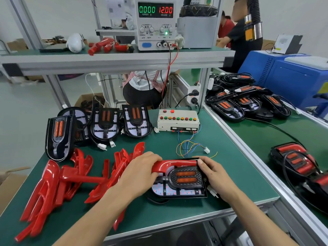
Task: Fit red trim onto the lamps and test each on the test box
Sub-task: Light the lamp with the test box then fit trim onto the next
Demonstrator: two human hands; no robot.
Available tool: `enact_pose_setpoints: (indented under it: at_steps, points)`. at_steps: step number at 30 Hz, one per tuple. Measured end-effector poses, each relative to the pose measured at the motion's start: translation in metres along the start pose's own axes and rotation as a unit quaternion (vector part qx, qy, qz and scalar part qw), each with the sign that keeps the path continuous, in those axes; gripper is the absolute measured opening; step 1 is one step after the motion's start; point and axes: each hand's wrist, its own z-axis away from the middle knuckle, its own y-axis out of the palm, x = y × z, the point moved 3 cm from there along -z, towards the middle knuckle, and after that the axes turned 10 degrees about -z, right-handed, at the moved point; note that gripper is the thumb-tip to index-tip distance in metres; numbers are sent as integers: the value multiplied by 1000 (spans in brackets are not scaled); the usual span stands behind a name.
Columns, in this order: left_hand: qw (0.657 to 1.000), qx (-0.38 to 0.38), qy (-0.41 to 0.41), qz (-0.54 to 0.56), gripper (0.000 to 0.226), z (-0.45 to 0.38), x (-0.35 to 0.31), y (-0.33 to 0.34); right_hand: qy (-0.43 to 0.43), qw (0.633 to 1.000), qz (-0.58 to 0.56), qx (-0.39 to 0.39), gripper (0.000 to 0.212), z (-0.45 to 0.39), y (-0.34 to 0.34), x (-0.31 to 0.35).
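Observation:
A black lamp (184,181) with two orange lenses lies flat on the green bench near its front edge. A curved red trim (174,165) sits along the lamp's far edge. My left hand (142,171) grips the trim's left, curved end. My right hand (212,172) holds the lamp's right end, thumb on the trim's tip. The cream test box (178,122) with coloured buttons stands behind, its loose wires and white plug (206,150) lying beside the lamp.
Loose red trims (58,181) are heaped at the left front. Several untrimmed lamps (104,121) stand at the back left. Trimmed lamps (300,167) and more lamps (236,102) lie on the conveyor to the right. A power supply (156,23) sits on the shelf. People stand beyond.

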Motion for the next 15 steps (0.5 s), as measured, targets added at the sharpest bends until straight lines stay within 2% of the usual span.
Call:
enact_pose_setpoints:
  at_steps: [4, 11, 15]
  points:
    - [1000, 22, 4, -10, 49, -4, -7, 2, 7, 1000, -7, 0, 25, 1, 0, 1]
    - [995, 60, 56, -54, 43, -7, -4, 1, 21, 1000, -6, -3, 27, 1, -1, 2]
    - [993, 53, 78, -70, 40, -3, -5, 3, 13, 1000, 8, -20, 23, 0, 1, 2]
